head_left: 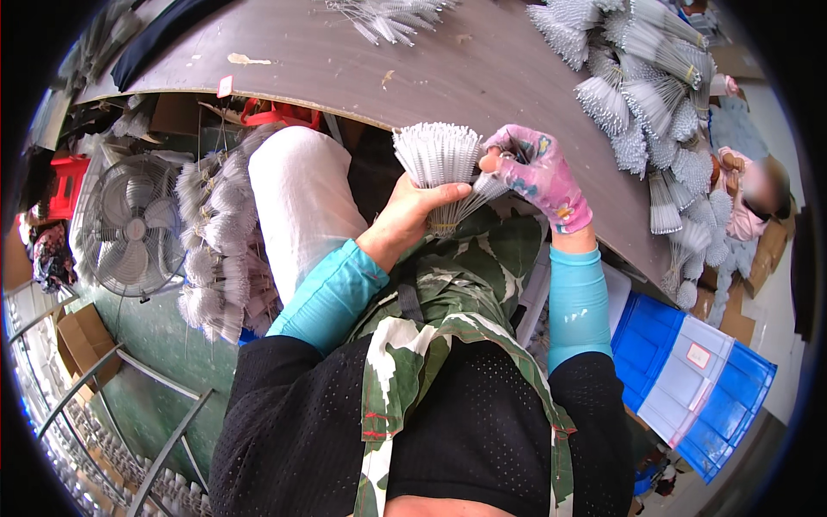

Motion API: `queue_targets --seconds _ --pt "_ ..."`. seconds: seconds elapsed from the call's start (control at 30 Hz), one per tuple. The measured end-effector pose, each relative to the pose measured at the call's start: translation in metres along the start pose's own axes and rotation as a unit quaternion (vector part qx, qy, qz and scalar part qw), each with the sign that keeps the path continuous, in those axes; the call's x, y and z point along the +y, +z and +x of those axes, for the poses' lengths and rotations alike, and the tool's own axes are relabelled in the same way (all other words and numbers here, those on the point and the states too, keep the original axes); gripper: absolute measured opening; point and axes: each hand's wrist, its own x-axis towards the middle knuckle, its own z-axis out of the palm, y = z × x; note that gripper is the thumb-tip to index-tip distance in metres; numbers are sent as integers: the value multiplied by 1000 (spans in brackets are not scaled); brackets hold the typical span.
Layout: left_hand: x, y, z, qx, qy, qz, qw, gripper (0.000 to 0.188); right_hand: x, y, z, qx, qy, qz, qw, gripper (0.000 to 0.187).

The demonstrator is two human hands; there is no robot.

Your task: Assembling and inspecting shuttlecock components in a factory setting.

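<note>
My left hand point(405, 215) is bare and closed round a bundle of thin white tube brushes point(438, 153). Their bristle ends fan upward, and their wire stems gather at the bottom. A smaller group of brushes point(488, 187) splays off to the right, just under my right hand point(538, 172). That hand wears a pink flowered glove with the thumb tip bare. Its fingers are curled together beside the bundle; something dark shows between them, too small to name. Both forearms wear turquoise sleeves.
A brown table point(508, 86) curves ahead, with many brush bundles point(642, 86) piled at its right and loose brushes point(388, 17) at the far edge. Left stand a fan point(135, 228) and metal rack point(164, 388). Blue and white crates point(689, 362) sit right; another person point(748, 194) is beyond.
</note>
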Motion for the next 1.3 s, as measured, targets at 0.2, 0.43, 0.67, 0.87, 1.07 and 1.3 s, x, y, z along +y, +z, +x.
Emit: queue_targets --seconds 0.2,0.43,0.67,0.87,1.07,1.3 --pt "7 7 3 -37 -2 -40 999 48 -7 -2 12 12 -93 -66 993 19" --pt "15 11 9 -70 -34 -68 995 45 -6 -34 6 -29 -115 -33 992 19" --pt "14 43 10 -42 3 9 999 42 -32 -51 13 -76 -45 -113 990 16" --pt "9 43 19 -19 33 12 999 40 -30 -52 20 -90 -56 -38 994 17" --pt "8 50 24 27 69 83 994 43 -41 -51 32 -75 -51 -203 975 19" --pt "11 33 22 -60 -25 -24 998 45 -18 -65 24 -95 -54 -22 994 26"
